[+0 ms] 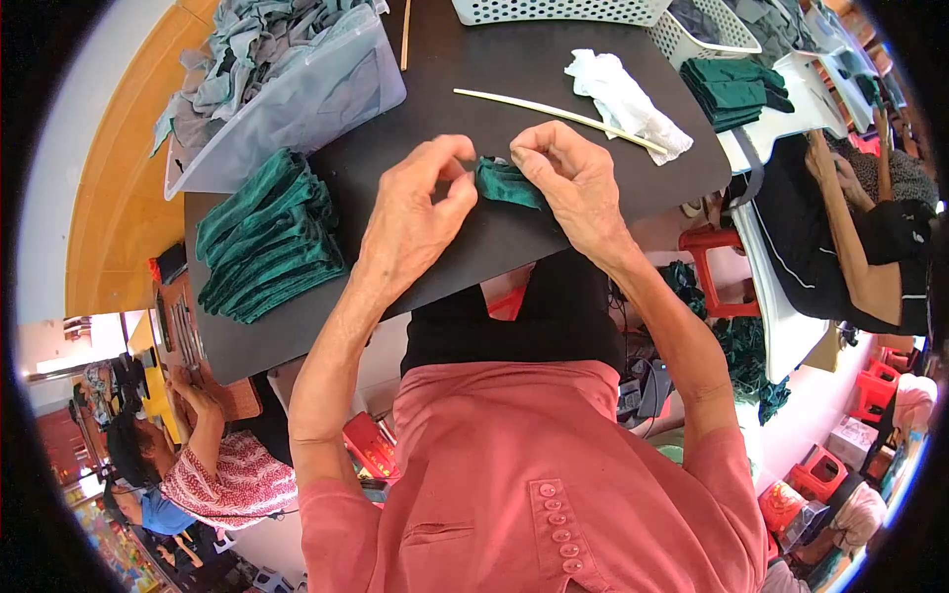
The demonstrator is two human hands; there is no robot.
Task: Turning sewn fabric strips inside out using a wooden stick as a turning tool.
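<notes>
Over the front part of the dark table, my right hand (573, 183) pinches a small folded strip of dark green velvet fabric (507, 185) at its upper edge. Just left of that strip is my left hand (420, 203), its fingers curved and a gap showing between thumb and forefinger, with nothing visible in it. A stack of green velvet pieces (267, 237) lies on the table to the left. Beyond my right hand, a pale thin stick (554, 114) rests partly against a crumpled white cloth (628, 99).
A translucent bin (297, 119) heaped with grey-green fabric stands at the far left. White perforated baskets (563, 10) are along the far edge. Another thin stick (405, 35) lies near the bin. More folded green fabric (732, 91) sits at the right, near a seated co-worker (840, 232); another person sits at lower left.
</notes>
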